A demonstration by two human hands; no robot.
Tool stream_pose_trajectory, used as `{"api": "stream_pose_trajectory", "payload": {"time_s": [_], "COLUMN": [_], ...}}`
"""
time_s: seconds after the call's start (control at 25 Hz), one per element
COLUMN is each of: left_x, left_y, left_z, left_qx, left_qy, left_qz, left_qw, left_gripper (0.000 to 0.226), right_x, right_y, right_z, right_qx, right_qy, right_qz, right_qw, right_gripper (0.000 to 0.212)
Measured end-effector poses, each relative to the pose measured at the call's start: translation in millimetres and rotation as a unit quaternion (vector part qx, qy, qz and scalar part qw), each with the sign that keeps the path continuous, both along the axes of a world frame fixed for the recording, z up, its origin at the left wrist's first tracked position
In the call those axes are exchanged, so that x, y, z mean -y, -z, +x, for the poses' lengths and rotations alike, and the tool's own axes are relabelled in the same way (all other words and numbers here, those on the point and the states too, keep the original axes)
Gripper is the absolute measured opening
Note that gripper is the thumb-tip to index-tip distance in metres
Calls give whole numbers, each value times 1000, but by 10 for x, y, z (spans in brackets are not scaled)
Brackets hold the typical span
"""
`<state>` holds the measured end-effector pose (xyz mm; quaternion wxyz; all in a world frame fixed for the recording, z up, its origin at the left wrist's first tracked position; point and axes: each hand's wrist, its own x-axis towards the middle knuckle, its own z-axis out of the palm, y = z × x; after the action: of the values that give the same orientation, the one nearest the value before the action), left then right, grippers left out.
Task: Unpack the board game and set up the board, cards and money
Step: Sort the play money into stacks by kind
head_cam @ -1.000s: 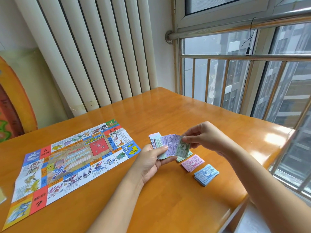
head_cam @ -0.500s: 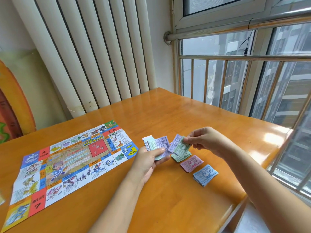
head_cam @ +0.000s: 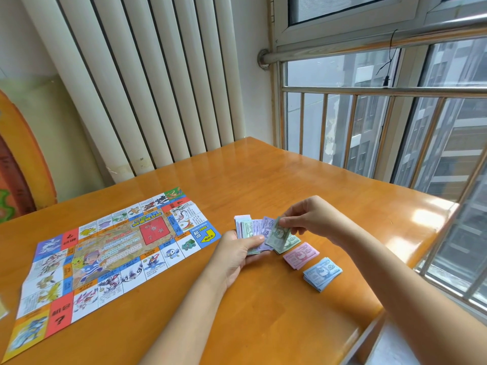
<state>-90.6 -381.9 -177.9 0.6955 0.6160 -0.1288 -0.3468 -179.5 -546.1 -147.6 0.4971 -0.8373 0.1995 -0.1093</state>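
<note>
I see an orange wooden table (head_cam: 263, 180) in the corner of a room. A tall white radiator (head_cam: 147, 88) stands behind it in the upper left of the frame. A window with metal bars (head_cam: 369, 122) fills the upper right, and big buildings show through the glass.

The game board (head_cam: 113, 256) lies open and flat on the left side of the table. Little picture squares run all around its edge, and a big picture fills its middle.

Near the middle of the frame, the left hand (head_cam: 234, 256) holds a bunch of paper money (head_cam: 253, 229). Its fingers curl under the bunch and its thumb presses on top. The notes spread out like a fan, with white and green ones at the left and purple ones at the right.

The right hand (head_cam: 308, 217) reaches in from the lower right. Its thumb and fingertips pinch one green note (head_cam: 278, 234) by the top edge. The note hangs tilted at the right end of the fan. I cannot tell if it touches the purple notes. Under it, a small green pile (head_cam: 291, 242) lies on the table.

A pink pile (head_cam: 300, 255) lies just below and right of the green pile. A blue pile (head_cam: 322, 276) lies below and right of the pink one, near the table's right edge. The three piles make a slanted row.
</note>
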Motion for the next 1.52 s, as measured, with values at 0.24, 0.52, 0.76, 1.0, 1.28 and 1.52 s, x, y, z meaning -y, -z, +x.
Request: {"api": "stream_pose_trajectory", "payload": {"time_s": [0.24, 0.52, 0.76, 1.0, 1.28, 1.52], "left_x": [-58, -28, -28, -28, -27, -41], "left_y": [-49, -59, -62, -55, -31, -54], "left_z": [47, 21, 10, 13, 50, 40], "left_qx": [-108, -131, -147, -167, -177, -177], "left_qy": [-25, 2, -2, -8, -9, -11], "left_qz": [39, 66, 51, 39, 27, 33], "left_qw": [993, 989, 988, 985, 984, 984], "left_gripper": [9, 9, 9, 14, 13, 10], "right_x": [110, 223, 230, 168, 134, 128], "right_y": [41, 123, 146, 75, 0, -78], "right_z": [-12, -47, 5, 45, 135, 181], "right_qx": [-9, -152, -173, -170, -214, -237], "right_qy": [64, 48, 65, 38, -67, -172], "right_qz": [62, -31, -73, -75, -218, -322], "right_qw": [996, 987, 980, 982, 950, 900], "right_gripper": [23, 28, 29, 5, 23, 46]}}
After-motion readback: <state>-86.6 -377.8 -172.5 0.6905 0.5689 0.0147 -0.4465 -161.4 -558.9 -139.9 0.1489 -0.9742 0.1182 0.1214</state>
